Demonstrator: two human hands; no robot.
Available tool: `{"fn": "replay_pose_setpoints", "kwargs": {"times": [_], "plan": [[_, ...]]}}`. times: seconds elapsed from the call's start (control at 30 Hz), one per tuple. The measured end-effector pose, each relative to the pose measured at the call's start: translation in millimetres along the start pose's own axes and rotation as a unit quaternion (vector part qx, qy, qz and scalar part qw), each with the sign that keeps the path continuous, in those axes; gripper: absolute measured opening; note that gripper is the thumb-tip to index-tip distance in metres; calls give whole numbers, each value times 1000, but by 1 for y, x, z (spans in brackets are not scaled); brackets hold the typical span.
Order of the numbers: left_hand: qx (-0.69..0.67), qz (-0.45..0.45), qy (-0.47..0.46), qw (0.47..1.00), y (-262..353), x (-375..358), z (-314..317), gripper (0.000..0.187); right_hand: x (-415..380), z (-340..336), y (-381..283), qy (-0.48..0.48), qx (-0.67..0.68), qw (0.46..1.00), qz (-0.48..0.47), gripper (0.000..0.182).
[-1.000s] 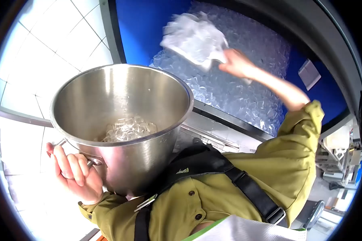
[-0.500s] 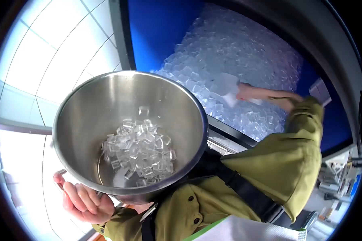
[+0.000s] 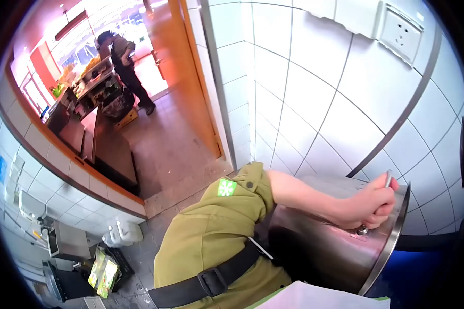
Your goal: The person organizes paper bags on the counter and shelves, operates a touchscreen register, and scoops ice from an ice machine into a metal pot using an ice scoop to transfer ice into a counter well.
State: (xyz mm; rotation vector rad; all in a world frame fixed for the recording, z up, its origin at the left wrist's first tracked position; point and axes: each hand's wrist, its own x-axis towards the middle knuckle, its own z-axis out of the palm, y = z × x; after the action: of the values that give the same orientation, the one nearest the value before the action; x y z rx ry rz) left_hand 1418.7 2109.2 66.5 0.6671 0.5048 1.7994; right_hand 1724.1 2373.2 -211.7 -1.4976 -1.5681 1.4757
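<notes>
Bucket has swung out of the ice bin view: half a second ago its open mouth faced the camera with ice inside and the bin behind; now the view has turned to the tiled wall and the steel bucket (image 3: 325,252) lies on its side at 4–5 o'clock of frame, tucked against the torso.

Key relation: bucket's long axis runs roughly 9-to-3, rim (image 3: 392,242) pointing to 3 o'clock, base toward the body. Handle (image 3: 385,181) sits at the top of the rim, 12 o'clock from the bucket wall. Left hand (image 3: 368,208) is on it, grip closed around the handle, forearm running in from 9 o'clock over the bucket's side. That is the only hand near the bucket.

Right hand: not in frame, cannot tell its state or whether it has the scoop.

Hidden or unclear:
- Bucket interior faces away, ice not visible.
- Lower bucket is cut off by a white sheet (image 3: 314,297) at 6 o'clock.
- Ice bin is mostly gone, only a blue edge (image 3: 412,278) at 4 o'clock past the rim.

Outward: olive sleeve (image 3: 227,221), black strap (image 3: 216,278), wall socket (image 3: 399,31) at 1 o'clock, another person (image 3: 123,62) standing well apart at 11 o'clock through the doorway.
</notes>
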Motion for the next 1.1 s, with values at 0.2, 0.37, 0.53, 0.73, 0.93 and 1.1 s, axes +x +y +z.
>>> {"fn": "replay_pose_setpoints", "kwargs": {"times": [0.2,0.37,0.53,0.73,0.93,1.1], "plan": [[-17,8,-16,1000,7,3,-11,23,-44,-7,-43,-31,263,960,91,48],[75,-38,61,995,13,-5,-16,16,-164,-63,-34,30,499,855,136,51],[-271,-176,-175,930,13,3,-56,22,-338,-53,-30,224,449,865,-9,55],[-36,-21,-225,973,8,-4,-51,25,-421,67,-66,575,438,668,-174,24],[-78,19,-237,968,7,-13,-58,20,-409,-15,-39,705,323,608,-171,26],[-102,48,-90,989,12,-18,-53,20,-437,-175,-23,547,516,603,-267,27]]}}
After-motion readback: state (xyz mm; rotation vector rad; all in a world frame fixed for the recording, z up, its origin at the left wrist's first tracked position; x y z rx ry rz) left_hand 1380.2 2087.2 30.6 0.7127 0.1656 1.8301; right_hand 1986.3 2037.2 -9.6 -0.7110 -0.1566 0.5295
